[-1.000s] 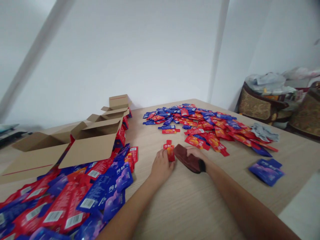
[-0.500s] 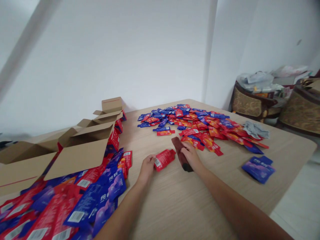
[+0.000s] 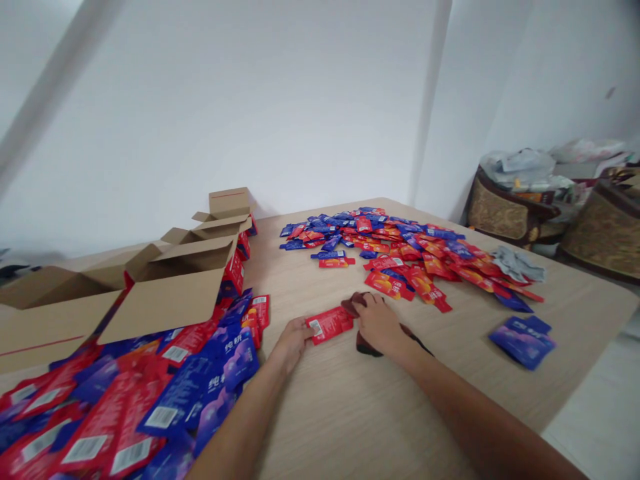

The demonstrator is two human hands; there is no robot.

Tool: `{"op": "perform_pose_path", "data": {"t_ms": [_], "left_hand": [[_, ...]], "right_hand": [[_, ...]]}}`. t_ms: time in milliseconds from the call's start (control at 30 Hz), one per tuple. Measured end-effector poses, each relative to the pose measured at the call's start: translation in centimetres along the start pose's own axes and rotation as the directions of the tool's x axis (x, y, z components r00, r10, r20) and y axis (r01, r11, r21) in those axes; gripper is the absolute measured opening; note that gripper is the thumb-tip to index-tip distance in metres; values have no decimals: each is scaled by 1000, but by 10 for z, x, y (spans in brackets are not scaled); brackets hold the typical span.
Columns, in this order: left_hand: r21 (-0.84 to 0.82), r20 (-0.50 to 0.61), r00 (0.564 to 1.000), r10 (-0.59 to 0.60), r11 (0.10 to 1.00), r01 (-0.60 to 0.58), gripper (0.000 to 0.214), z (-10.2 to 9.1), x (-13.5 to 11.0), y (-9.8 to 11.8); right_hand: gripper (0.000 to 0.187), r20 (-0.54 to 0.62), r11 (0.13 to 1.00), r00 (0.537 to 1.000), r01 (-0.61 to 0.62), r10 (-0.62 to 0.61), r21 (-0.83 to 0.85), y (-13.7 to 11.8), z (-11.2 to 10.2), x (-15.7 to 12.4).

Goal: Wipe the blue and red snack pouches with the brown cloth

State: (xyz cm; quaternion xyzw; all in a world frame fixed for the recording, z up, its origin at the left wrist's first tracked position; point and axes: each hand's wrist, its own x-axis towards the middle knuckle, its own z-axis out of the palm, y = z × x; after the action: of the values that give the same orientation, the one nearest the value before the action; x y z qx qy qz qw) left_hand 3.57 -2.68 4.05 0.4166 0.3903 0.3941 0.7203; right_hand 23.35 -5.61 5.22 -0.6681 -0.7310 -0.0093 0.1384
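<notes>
My left hand [image 3: 291, 339] pinches the near end of a red sachet [image 3: 330, 323] that lies flat on the wooden table [image 3: 380, 407]. My right hand [image 3: 377, 321] rests fingers-down on a dark maroon cloth [image 3: 364, 342], with its fingertips at the sachet's far end. The cloth is mostly hidden under that hand. A big spread of red and blue sachets [image 3: 400, 250] lies beyond both hands.
Open cardboard boxes [image 3: 165, 280] stand at the left, with a heap of red and blue sachets [image 3: 140, 393] in front of them. A small stack of blue sachets [image 3: 523, 340] and a grey cloth [image 3: 517, 265] lie at the right. Cluttered armchairs [image 3: 520, 207] stand beyond the table.
The red sachet has gone from standing upright between my hands to lying flat. My right hand has drawn the maroon cloth nearer and now covers it.
</notes>
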Motion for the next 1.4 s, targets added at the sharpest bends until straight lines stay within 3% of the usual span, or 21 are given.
{"op": "perform_pose_path", "data": {"t_ms": [67,200,267,500,667,900,1100,1200,1300,1400], "left_hand": [[-22,-9,1000,-1,1000,1,17,1,1,0],[-48,-91,995,40,998,-45,17,4,4,-2],[-47,-103,994,38,998,-43,19,3,3,-2],[-40,-79,995,-53,998,50,15,2,2,4],[-24,-3,1000,-22,999,22,19,3,2,4],[-59,11,998,-65,996,65,14,-4,5,1],[-223,-45,995,-86,972,74,15,-11,11,-2],[-188,-50,995,-91,979,80,15,-12,10,-1],[-124,-76,990,-116,987,106,18,-12,7,1],[-103,-90,986,-142,986,133,20,-13,4,4]], "right_hand": [[40,-29,1000,999,29,-29,6,-11,1,-3],[47,-75,972,971,231,-228,42,-63,5,-17],[49,-79,963,963,264,-260,54,-73,6,-17],[36,-36,996,998,61,-59,58,-30,-4,1],[42,-89,965,965,253,-246,73,-58,-4,-11],[37,-53,993,992,119,-118,25,-48,-1,-4],[49,-64,948,949,312,-308,64,-83,6,-25],[50,-56,951,954,299,-296,75,-70,7,-27],[46,-30,992,992,121,-120,25,-33,5,-15],[37,21,999,999,-45,45,-5,4,0,-2]]}}
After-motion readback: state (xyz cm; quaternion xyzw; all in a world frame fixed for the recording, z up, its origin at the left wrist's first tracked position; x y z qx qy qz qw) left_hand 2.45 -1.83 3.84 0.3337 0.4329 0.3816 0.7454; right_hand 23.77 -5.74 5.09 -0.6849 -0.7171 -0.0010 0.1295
